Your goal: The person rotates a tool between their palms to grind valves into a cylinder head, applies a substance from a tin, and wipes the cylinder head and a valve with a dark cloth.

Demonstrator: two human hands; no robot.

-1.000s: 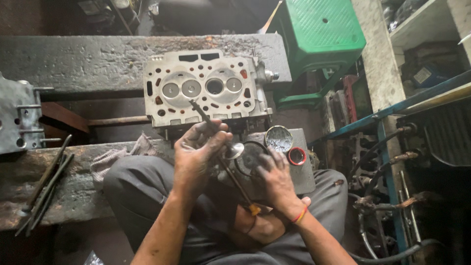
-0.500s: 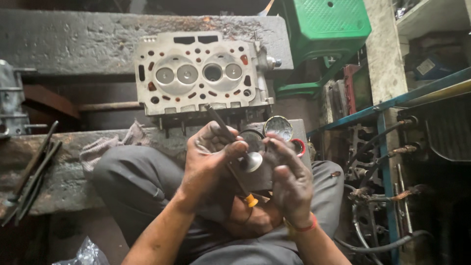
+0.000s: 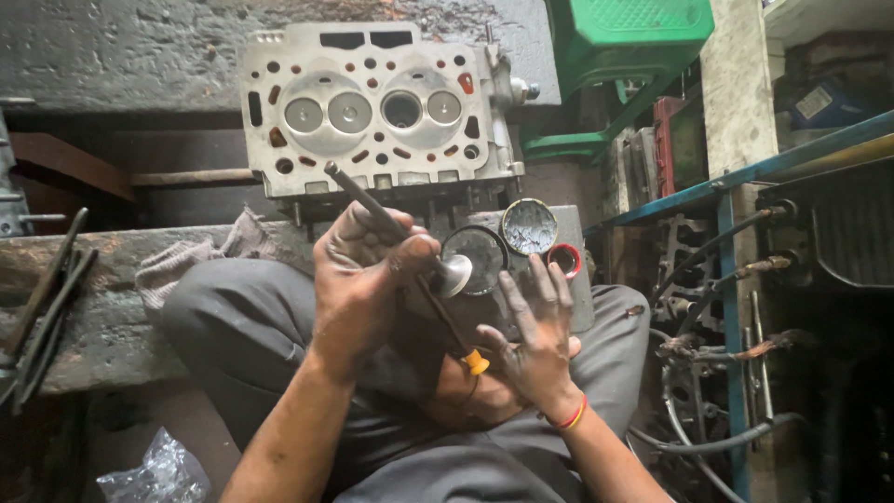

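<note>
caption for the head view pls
Left hand holds a steel engine valve before a grey cylinder head.

Left hand (image 3: pixel 368 270) is curled closed just left of the right hand (image 3: pixel 531 331), whose greasy fingers (image 3: pixel 545 284) spread upward, wrist bent back.

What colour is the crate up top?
The crate is green, seen from the head view.

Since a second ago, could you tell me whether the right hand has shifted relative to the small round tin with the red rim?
Yes. The right hand has dropped lower and away from the red-rimmed tin, fingers spread; earlier it sat closer beside the tin.
</note>
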